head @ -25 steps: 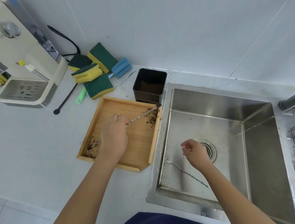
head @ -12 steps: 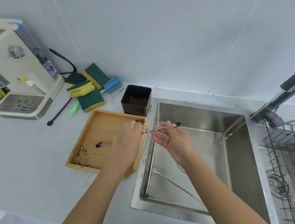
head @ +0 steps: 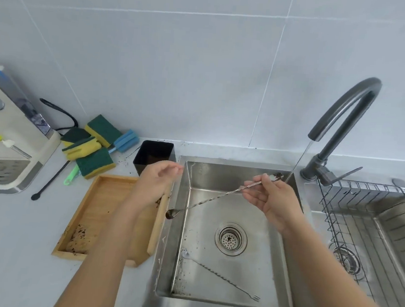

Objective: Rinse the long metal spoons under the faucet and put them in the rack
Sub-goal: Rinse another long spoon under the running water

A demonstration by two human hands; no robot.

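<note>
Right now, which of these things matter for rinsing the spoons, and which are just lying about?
Part of the job:
held spoon, pinched by the right hand
second spoon lying in the sink
faucet, running
rack
left hand, empty

Lying about:
sponges
black cup
wooden tray

We are holding a long metal spoon (head: 213,199) in our right hand (head: 274,199) over the sink (head: 241,174), its dirty end near the faucet's (head: 344,121) stream. Our left hand (head: 156,182) is hovering, fingers relaxed.

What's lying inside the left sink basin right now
One long twisted spoon lies on the sink floor beside the drain strainer, with dark specks along the left wall. Below the strainer is hidden.
</note>
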